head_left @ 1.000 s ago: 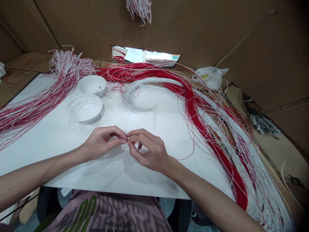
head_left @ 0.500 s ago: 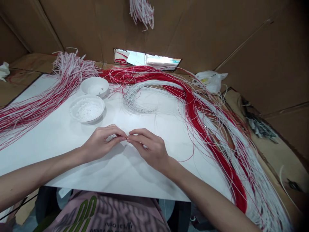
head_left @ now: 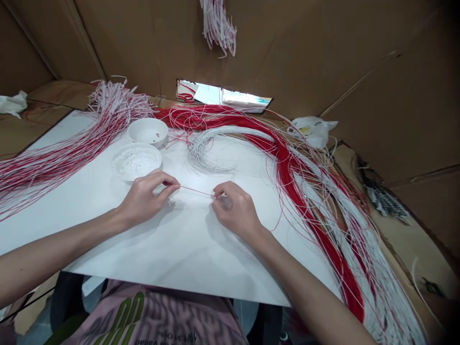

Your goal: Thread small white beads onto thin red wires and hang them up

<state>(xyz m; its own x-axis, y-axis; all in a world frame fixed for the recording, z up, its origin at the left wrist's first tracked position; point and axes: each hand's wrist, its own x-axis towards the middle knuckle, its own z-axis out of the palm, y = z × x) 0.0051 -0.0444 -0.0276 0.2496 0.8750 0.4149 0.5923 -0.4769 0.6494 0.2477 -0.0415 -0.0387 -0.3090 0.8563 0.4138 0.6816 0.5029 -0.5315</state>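
Note:
A thin red cord (head_left: 197, 190) runs taut between my two hands, just above the white tabletop. My left hand (head_left: 149, 194) pinches one end between thumb and forefinger, close in front of a white bowl (head_left: 158, 157) of small white pieces. On the other side my right hand (head_left: 235, 208) grips the cord with thumb and curled fingers. Whether something small sits on the cord in the fingertips cannot be made out. Behind the first bowl stands a second white bowl (head_left: 148, 132) with a few dark specks in it.
A long bundle of red cords (head_left: 287, 160) curves along the back and right, beside white cords (head_left: 381, 268). Red cords with white-sleeved ends (head_left: 115, 103) lie at left. A plastic bag (head_left: 314, 130) rests at the back right. Cardboard walls (head_left: 305, 57) enclose the table (head_left: 172, 254).
My hands were together at the fingertips and have drawn apart, my right hand moving right. The red cord now shows stretched between them. The view has shifted slightly.

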